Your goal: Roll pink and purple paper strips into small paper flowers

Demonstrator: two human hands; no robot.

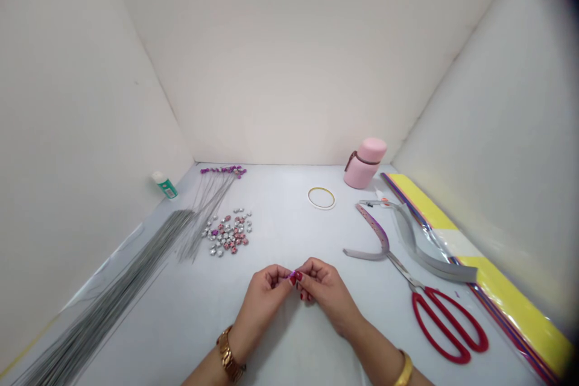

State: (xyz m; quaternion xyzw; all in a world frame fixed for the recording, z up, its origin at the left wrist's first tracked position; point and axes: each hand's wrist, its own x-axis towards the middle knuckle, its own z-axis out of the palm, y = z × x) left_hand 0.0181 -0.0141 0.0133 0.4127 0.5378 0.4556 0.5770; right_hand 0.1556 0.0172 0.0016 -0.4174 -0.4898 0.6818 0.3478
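Note:
My left hand [272, 289] and my right hand [322, 287] meet fingertip to fingertip above the front middle of the table. Both are closed in a pinch on a small purple piece of folded paper [293, 275], mostly hidden by the thumbs and fingers. Left of the hands lies a loose pile of small folded paper stars [228, 235] in silver, pink and purple. Behind the pile, purple stars [226, 170] sit at the ends of thin wires. Right of the hands rests a curled purple and grey paper strip [377, 235].
A bundle of grey wires [117, 289] stretches along the left side, with a white and green glue bottle [164, 185] behind it. Red-handled scissors [446, 319], grey strips [434, 262] and yellow paper packs [506, 289] lie right. Farther back are a ring [321, 207] and a pink flask [364, 164].

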